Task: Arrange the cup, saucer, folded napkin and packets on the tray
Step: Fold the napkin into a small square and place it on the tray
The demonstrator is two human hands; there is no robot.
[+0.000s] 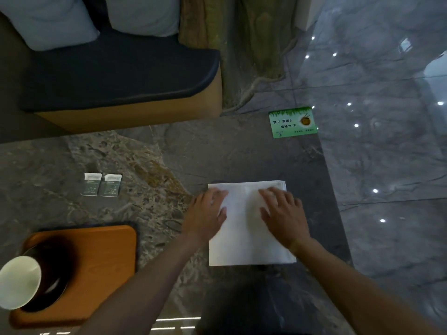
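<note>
Dark marbled stone tabletop, veined grey with a brownish patch, bounded on the right by a glossy tiled floor dotted with light reflections. Beyond the far edge, a bench seat with navy cushion, tan base and two pale pillows. Near left corner: orange wooden tray with rounded corners, carrying a dark saucer and, upon it, a white cup seen from above, pale inside. Right of centre, well apart from the tray: white folded napkin, lying flat and roughly square. Both hands flat on it, fingers spread and straight, pressing rather than gripping: left hand over the left edge, right hand on the upper right part. Far right corner: green card with grass border, round emblem and upside-down Chinese characters, possibly "从不剩饭不剩菜开始", blurred. Left of centre, touching side by side on bare stone: two small packets, white tops, dark green printed bodies, lettering too small to read.
</note>
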